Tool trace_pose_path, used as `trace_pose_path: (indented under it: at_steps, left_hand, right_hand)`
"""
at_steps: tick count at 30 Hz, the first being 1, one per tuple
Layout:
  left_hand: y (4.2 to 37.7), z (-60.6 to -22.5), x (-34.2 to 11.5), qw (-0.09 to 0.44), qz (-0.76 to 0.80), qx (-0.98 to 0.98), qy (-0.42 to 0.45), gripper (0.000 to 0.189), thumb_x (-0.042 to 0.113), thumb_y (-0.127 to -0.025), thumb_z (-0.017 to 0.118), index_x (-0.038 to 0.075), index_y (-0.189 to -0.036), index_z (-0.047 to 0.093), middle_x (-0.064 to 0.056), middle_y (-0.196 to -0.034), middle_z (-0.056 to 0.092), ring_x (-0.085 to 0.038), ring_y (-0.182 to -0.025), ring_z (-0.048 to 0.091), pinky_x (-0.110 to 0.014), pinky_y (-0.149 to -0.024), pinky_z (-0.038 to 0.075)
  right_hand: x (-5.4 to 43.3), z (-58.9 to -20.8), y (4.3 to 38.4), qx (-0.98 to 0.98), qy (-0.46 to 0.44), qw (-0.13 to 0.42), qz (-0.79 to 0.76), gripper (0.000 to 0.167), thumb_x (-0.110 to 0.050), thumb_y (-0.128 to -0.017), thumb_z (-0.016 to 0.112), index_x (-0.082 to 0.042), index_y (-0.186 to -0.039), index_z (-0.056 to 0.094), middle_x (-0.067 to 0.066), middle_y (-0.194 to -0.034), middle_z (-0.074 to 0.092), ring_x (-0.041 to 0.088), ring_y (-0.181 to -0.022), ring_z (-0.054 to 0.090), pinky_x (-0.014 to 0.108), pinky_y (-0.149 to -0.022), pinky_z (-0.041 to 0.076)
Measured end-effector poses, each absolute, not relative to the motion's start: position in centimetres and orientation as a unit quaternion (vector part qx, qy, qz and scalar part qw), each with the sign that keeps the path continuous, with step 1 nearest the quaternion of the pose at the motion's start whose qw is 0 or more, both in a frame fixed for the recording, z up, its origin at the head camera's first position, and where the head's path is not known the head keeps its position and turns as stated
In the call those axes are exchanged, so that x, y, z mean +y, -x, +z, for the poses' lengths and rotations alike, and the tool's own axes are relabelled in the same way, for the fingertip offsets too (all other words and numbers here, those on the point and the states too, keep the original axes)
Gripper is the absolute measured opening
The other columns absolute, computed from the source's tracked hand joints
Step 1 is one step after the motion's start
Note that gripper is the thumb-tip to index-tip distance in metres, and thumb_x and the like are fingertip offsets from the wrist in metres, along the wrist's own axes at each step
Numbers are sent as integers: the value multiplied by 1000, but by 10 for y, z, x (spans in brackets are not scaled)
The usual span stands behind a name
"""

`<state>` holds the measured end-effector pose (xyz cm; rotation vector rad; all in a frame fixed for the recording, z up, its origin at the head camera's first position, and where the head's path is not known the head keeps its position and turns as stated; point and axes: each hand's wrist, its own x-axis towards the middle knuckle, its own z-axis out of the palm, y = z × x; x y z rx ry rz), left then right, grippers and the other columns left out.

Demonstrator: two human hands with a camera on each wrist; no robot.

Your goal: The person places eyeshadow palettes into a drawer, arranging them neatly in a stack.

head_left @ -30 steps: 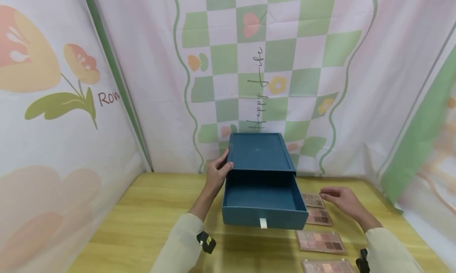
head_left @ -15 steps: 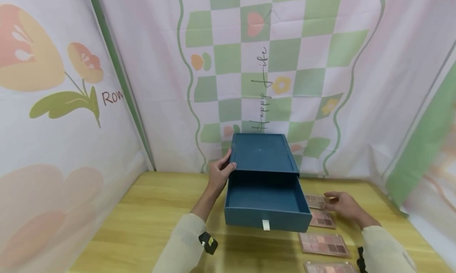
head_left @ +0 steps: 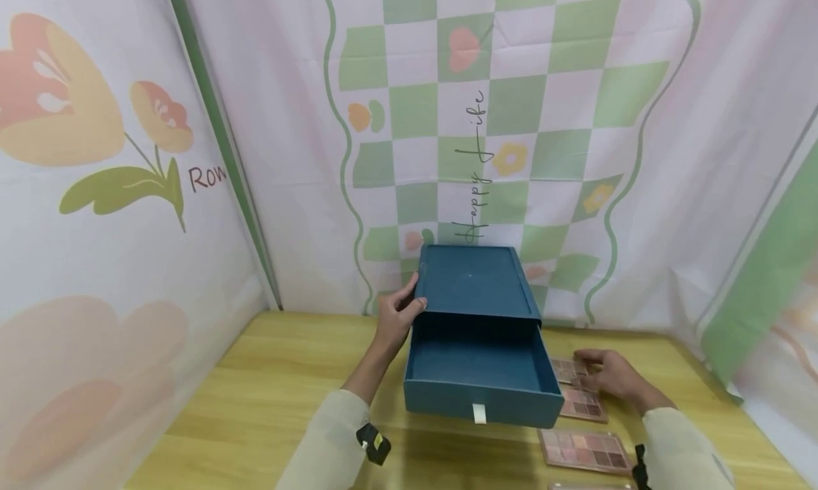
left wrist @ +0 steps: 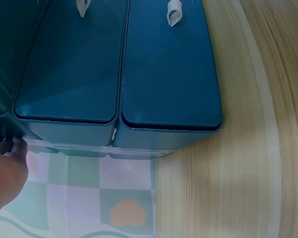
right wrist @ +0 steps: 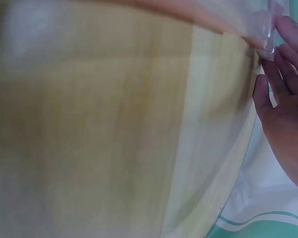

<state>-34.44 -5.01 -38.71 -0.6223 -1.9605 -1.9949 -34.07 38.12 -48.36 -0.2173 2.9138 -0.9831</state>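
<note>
A dark blue storage drawer unit (head_left: pixel 469 280) stands in the middle of the head view. Its top drawer (head_left: pixel 476 362) is pulled out toward me and has a bare floor. My left hand (head_left: pixel 396 316) grips the unit's left side, thumb at the top front edge. In the left wrist view that hand (left wrist: pixel 7 171) sits at the unit's edge. Over the farthest eyeshadow palette (head_left: pixel 561 369), to the right of the drawer, reaches my right hand (head_left: pixel 610 376). Its fingers lie at that palette's edge, thumb spread apart from them, as the right wrist view shows of the hand (right wrist: pixel 288 109).
Nearer to me lie a second eyeshadow palette (head_left: pixel 584 405), a third palette (head_left: pixel 584 449) and the edge of another palette (head_left: pixel 588 486). Lower drawers with white pull tabs (left wrist: pixel 174 12) show in the left wrist view. A checkered curtain (head_left: pixel 498 121) hangs behind the wooden table (head_left: pixel 287 376).
My right hand has come from beside the farthest palette to over its right end, its thumb moving toward the near side. The left hand keeps its hold on the unit.
</note>
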Motion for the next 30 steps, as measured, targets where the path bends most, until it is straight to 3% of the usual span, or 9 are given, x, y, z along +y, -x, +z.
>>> trace_pose_path:
  at_steps: [5, 8, 10, 15, 18, 21, 24, 27, 30]
  left_hand:
    - [344, -387, -49, 139, -691, -675, 218, 56, 7, -91, 59, -2, -145, 49, -15, -153, 50, 6, -85, 58, -11, -81, 48]
    - [343, -387, -49, 135, -693, -673, 219, 57, 7, -91, 59, -2, -146, 48, -15, -154, 49, 7, -92, 60, -11, -84, 49]
    - [343, -387, -50, 130, -694, -674, 217, 57, 8, -91, 58, -2, -147, 47, -14, -156, 47, 4, -104, 62, -11, -88, 50]
    - [343, -388, -51, 125, -693, -677, 215, 58, 9, -92, 58, -2, -148, 46, -13, -157, 45, -20, -130, 58, -11, -93, 49]
    - [343, -388, -52, 131, -691, -675, 222, 57, 8, -92, 57, -3, -147, 46, -15, -157, 45, -30, -136, 53, -11, -93, 49]
    - [344, -387, -51, 136, -690, -673, 228, 57, 7, -91, 58, -5, -145, 47, -17, -155, 46, -31, -140, 49, -10, -93, 48]
    - [344, -387, -50, 141, -691, -671, 229, 57, 8, -90, 59, -5, -145, 48, -18, -154, 47, -32, -140, 48, -10, -93, 48]
    - [344, -387, -50, 143, -693, -669, 227, 57, 8, -90, 59, -5, -144, 48, -18, -154, 47, -31, -139, 49, -10, -93, 48]
    - [345, -387, -50, 144, -693, -670, 224, 57, 8, -90, 59, -5, -144, 49, -18, -153, 48, -21, -134, 54, -10, -92, 48]
  right_hand:
    - [383, -482, 340, 940, 72, 57, -328, 61, -6, -86, 75, 18, -137, 51, 40, -141, 51, 57, -129, 48, 66, -104, 45]
    - [383, -482, 341, 940, 77, 61, -325, 60, -5, -86, 75, 18, -136, 52, 40, -139, 53, 55, -127, 51, 64, -102, 47]
    - [384, -482, 343, 942, 83, 57, -320, 59, -4, -85, 76, 19, -134, 53, 40, -136, 55, 53, -124, 54, 63, -101, 49]
    - [384, -485, 344, 946, 75, 46, -313, 57, -1, -81, 77, 17, -132, 57, 38, -133, 59, 46, -117, 58, 61, -99, 50]
    - [385, -485, 345, 947, 74, 42, -311, 58, 0, -79, 78, 16, -130, 58, 37, -130, 61, 39, -110, 60, 58, -96, 52]
    - [386, -485, 345, 946, 71, 40, -312, 58, -1, -78, 79, 16, -130, 59, 33, -123, 65, 31, -101, 59, 45, -87, 56]
    - [386, -485, 344, 946, 69, 37, -314, 58, -2, -77, 80, 15, -129, 60, 26, -114, 68, 25, -94, 55, 30, -76, 52]
    - [387, -485, 343, 945, 69, 31, -318, 58, -3, -77, 80, 14, -129, 62, 19, -107, 69, 22, -90, 53, 24, -70, 47]
    - [388, -484, 342, 945, 72, 30, -318, 58, -5, -77, 81, 15, -128, 61, 15, -102, 68, 21, -88, 52, 23, -68, 45]
